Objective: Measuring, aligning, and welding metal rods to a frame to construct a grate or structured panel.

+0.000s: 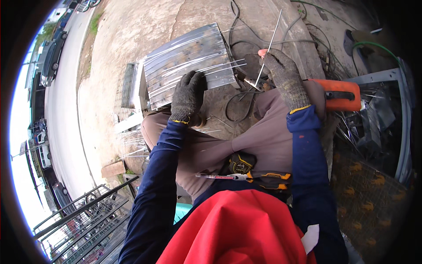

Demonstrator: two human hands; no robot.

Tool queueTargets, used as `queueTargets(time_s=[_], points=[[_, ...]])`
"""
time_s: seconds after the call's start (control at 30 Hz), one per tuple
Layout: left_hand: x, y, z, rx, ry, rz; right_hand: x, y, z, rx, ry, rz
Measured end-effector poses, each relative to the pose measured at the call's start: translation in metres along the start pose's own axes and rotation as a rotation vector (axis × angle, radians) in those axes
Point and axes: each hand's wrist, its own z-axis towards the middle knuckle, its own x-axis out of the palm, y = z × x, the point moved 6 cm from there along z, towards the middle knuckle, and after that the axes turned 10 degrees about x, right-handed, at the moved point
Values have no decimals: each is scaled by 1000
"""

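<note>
Head view: person sat with legs folded in brown trousers (pixel 268 141), blue sleeves, both hands gloved. Right hand (pixel 281 75) was up beyond the right thigh, pinching one thin rod (pixel 274 34) between thumb and fingers partway along; rod stood out at a slant, upper end pointing away from the body, lower end beside a small clamp-like piece (pixel 253 84). Couldn't tell whether that piece gripped the rod. Left hand (pixel 189 94) lay over the near edge of a grey metal panel (pixel 206 43), palm down, fingers roughly together and pointing away; couldn't tell whether it pinched anything, underside hidden. Loose rods (pixel 227 64) were spread across the panel, running past its right edge, a few close to the left fingers. More thin rods lay on the ground left of the left knee. Dark cable (pixel 239 115) looped on the concrete between panel and right leg. Orange case (pixel 343 95) with a black handle was just outside the right knee; a grey metal frame (pixel 402 119) stood further right. In the lap: a black-and-yellow tape measure (pixel 241 163), a marker (pixel 222 176) and an orange-and-black-handled tool (pixel 272 178), close together. Red cloth (pixel 233 233) filled the bottom of the view. Dark railings (pixel 85 222) sat at lower left, a road with parked vehicles beyond.
</note>
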Motion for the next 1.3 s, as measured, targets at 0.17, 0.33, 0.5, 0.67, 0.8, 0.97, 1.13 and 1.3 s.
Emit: queueTargets(time_s=[0.17,0.33,0.5,0.67,0.8,0.97,1.13,1.3], points=[[-2,0,0,52,-55,25,2,-4,2,38,-7,-112],[0,3,2,-76,100,29,3,-7,6,-47,9,-106],[-1,9,14,6,25,-12,3,-9,10,-104,15,-119],[-1,17,18,45,-19,23,4,-9,9,-78,27,-92],[5,5,22,139,-7,-11,1,-15,11,22,-20,-115],[25,-26,38,113,-32,-94,8,-30,15,86,11,-84],[40,-62,66,130,-75,-37,10,-30,15,62,22,-251],[31,-60,68,144,21,-51,12,-22,12,-9,22,-329]])
